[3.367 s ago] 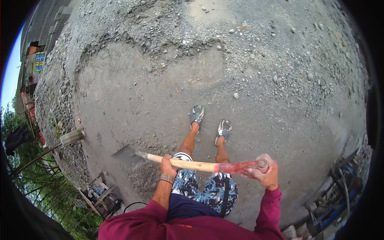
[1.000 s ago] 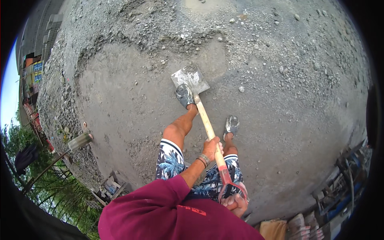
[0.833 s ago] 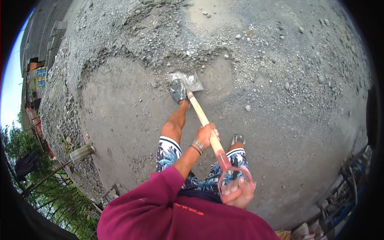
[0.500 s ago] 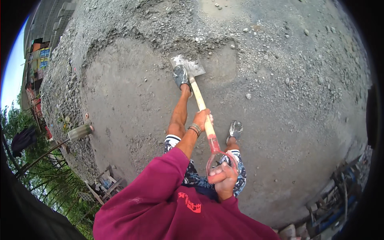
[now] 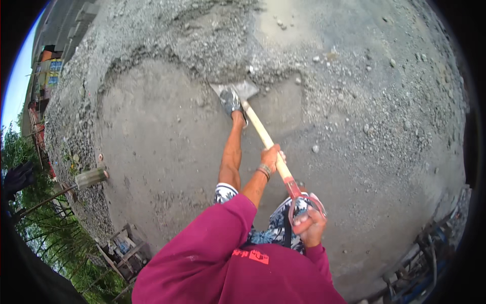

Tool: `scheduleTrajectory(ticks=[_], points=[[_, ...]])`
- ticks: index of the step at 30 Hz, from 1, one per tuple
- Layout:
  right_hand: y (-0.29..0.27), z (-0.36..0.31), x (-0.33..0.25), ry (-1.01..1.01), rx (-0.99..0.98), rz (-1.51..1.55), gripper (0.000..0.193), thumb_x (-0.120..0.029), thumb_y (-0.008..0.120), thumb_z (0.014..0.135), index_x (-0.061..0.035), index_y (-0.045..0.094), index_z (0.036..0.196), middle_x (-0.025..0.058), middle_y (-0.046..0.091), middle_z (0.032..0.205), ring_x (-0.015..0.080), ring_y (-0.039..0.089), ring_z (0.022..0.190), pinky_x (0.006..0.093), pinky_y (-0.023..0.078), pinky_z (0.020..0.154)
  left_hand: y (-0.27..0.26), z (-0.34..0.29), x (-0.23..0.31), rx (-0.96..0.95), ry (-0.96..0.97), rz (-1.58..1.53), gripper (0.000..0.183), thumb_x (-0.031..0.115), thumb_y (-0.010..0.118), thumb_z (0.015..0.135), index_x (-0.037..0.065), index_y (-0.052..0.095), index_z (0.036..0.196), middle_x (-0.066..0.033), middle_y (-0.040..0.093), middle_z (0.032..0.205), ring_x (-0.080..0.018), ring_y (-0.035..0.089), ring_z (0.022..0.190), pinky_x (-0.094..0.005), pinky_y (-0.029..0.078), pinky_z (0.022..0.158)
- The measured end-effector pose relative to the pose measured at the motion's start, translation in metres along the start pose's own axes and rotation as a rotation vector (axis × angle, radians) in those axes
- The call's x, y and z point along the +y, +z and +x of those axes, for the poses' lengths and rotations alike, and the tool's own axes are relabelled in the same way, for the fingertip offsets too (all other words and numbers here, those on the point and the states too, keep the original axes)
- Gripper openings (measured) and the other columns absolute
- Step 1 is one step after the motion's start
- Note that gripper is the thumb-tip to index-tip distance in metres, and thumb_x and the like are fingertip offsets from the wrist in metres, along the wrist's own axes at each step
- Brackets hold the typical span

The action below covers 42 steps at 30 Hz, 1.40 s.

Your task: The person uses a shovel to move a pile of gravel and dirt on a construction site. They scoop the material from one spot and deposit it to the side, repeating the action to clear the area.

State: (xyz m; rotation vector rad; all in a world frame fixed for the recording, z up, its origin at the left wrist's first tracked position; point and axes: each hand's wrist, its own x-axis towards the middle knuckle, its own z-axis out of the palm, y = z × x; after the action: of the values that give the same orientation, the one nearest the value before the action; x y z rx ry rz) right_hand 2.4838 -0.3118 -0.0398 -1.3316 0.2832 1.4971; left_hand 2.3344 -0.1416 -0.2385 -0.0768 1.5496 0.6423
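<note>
You look down on a shovel (image 5: 263,134) that slants across the middle of the view, from its blade, ahead of you, to its grip, near your body. Your left hand (image 5: 273,158) is wrapped around the lower part of the pale wooden shaft (image 5: 257,123), just ahead of the shaft's red section. Bands (image 5: 264,170) circle that wrist. Your right hand (image 5: 312,225) is closed around the crossbar of the red, D-shaped grip (image 5: 292,206).

The flat grey blade (image 5: 248,89) lies at the near edge of a bank of loose gravel (image 5: 212,61), where it meets smoother, darker ground (image 5: 152,116). Your left shoe (image 5: 230,100), dark with pale smears, covers part of the blade's left side, the leg stretched forward. Your right foot is mostly hidden behind the shovel and your shorts (image 5: 277,223), which have a palm pattern. Your maroon top (image 5: 202,258) fills the lower edge.

Farther ahead is a pale, muddy patch (image 5: 286,25). To the far left stand a grey block (image 5: 91,177) on a pole, green plants (image 5: 55,248) and a wooden frame (image 5: 124,248). Dark clutter (image 5: 420,268) lies at the lower right.
</note>
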Motion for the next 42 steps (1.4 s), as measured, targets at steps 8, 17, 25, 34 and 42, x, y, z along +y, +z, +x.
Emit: scheduleTrajectory(ticks=[8,17,25,34,42], points=[[-0.080,0.079,-0.023,-0.022,0.526,-0.287,0.009,-0.006,0.059,0.082,-0.0033,0.057,0.090,0.0043,0.052,0.060,0.0156,0.051,0.044,0.0296,0.044,0.039,-0.017,0.028,0.005,-0.261,-0.158,0.355,0.046,0.036,0.066,0.085,0.002,0.055,0.114,-0.0169,0.065,0.101,-0.0283,0.067,0.083,-0.0444,0.056,0.064],[0.013,0.073,-0.101,-0.455,0.568,-0.682,0.010,-0.008,0.063,0.084,-0.0042,0.054,0.082,0.0036,0.052,0.061,0.0123,0.049,0.043,0.0250,0.041,0.041,0.045,0.173,0.076,-0.040,-0.003,-0.164,0.028,0.010,0.066,0.082,-0.007,0.049,0.098,-0.0169,0.061,0.079,-0.0307,0.065,0.062,-0.0443,0.059,0.060],[0.053,0.015,-0.183,-0.740,0.255,-1.109,0.021,-0.015,0.070,0.083,-0.0037,0.052,0.082,0.0045,0.056,0.066,0.0099,0.052,0.050,0.0223,0.040,0.046,0.040,0.075,0.101,-0.185,-0.068,-0.598,0.015,0.012,0.063,0.083,0.005,0.050,0.087,-0.0066,0.054,0.068,-0.0208,0.055,0.057,-0.0390,0.051,0.056],[0.126,-0.065,-0.147,-0.879,-1.041,-1.305,0.030,-0.020,0.079,0.052,-0.0053,0.063,0.073,0.0057,0.060,0.064,0.0223,0.059,0.052,0.0331,0.048,0.053,-0.234,-0.126,0.051,0.274,0.108,-0.654,0.019,0.015,0.059,0.075,0.015,0.043,0.066,0.0014,0.044,0.055,-0.0142,0.044,0.045,-0.0303,0.043,0.044],[-0.051,-0.117,-0.125,0.098,-0.207,-0.687,0.065,-0.010,0.065,0.070,0.0062,0.044,0.129,0.0099,0.056,0.057,0.0216,0.053,0.041,0.0326,0.049,0.043,-0.205,-0.169,-0.055,0.415,0.080,-0.449,0.017,0.004,0.062,0.078,-0.001,0.051,0.089,-0.0100,0.054,0.069,-0.0246,0.059,0.057,-0.0390,0.057,0.056]])
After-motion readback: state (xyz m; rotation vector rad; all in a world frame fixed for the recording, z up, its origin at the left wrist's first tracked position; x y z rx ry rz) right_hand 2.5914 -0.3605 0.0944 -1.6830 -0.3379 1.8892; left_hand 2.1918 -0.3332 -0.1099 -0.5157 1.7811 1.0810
